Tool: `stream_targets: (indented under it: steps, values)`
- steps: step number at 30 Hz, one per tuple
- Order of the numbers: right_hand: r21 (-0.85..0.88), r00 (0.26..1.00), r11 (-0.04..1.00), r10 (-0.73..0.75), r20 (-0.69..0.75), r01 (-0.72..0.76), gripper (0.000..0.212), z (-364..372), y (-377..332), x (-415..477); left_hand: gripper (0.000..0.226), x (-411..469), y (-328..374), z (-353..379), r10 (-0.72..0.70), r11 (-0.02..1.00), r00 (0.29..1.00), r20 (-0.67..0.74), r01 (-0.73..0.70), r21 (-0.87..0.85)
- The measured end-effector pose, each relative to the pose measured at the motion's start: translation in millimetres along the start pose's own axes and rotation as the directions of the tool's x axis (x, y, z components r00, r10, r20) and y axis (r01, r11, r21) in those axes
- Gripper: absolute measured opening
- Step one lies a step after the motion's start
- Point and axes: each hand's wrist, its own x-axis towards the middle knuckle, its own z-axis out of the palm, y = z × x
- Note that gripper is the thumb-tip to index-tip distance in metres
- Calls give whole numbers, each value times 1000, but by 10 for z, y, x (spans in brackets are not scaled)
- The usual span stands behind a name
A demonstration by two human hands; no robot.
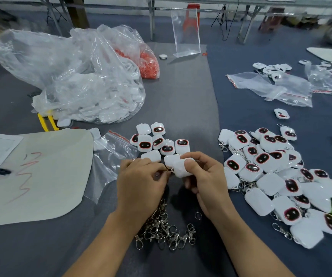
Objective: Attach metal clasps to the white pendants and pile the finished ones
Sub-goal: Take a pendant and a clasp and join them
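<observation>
While the right hand [203, 176] grips a white pendant [181, 168], the left hand [141, 180] pinches a half-hidden clasp [168, 170].

- Two bare hands, the left hand [141, 182] and the right hand [209, 176], both uncovered from knuckles to wrist.
- The fingers [198, 156] are slender, with nails cut short. One thumbnail [157, 174] on the left hand shows pale and rounded.
- The left forearm [109, 236] and the right forearm [247, 242] are bare all the way to the lower edge of the view, both lean and smooth.
- Any clothing lies out of view.
</observation>
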Motion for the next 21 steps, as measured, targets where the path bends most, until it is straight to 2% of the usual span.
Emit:
stream_targets:
  steps: [2, 4, 7, 9, 11, 13, 14, 17, 19, 21]
  values:
    - [-99, 998, 994, -41, -43, 37, 19, -33, -7, -58, 15, 23, -36, -25, -147, 981, 988, 47, 152, -117]
    - [-270, 989, 960, -104, -108, 71, 15, -127, -50, -85, 12, 36, -66, -38, -203, 952, 975, 91, 218, -212]
    - [-527, 966, 848, -173, -194, 46, 18, -379, -198, 11, 6, 71, -108, -33, -309, 896, 942, 130, 335, -291]
    - [-739, 969, 674, -177, -174, -10, 21, -531, -330, 104, 5, 97, -124, -24, -377, 853, 911, 168, 412, -321]
    - [-897, 974, 439, -176, -143, -52, 23, -603, -434, 155, 4, 110, -122, -38, -397, 833, 896, 199, 443, -331]
    - [-973, 965, 232, -249, -76, -17, 31, -591, -485, 148, 4, 115, -129, -81, -378, 835, 891, 253, 446, -323]
    - [-982, 957, 184, -290, -19, 36, 39, -546, -493, 124, 5, 108, -135, -114, -360, 843, 885, 295, 444, -304]
    - [-941, 934, 209, -299, 197, 265, 53, -245, -485, 64, 10, 42, -162, -268, -308, 890, 862, 403, 411, -198]
    - [-907, 937, 249, -177, 302, 339, 58, 0, -429, 68, 15, -29, -166, -379, -254, 927, 853, 457, 349, -136]
    - [-914, 944, 242, -31, 330, 327, 61, 193, -344, 100, 21, -98, -145, -480, -220, 954, 833, 507, 292, -67]
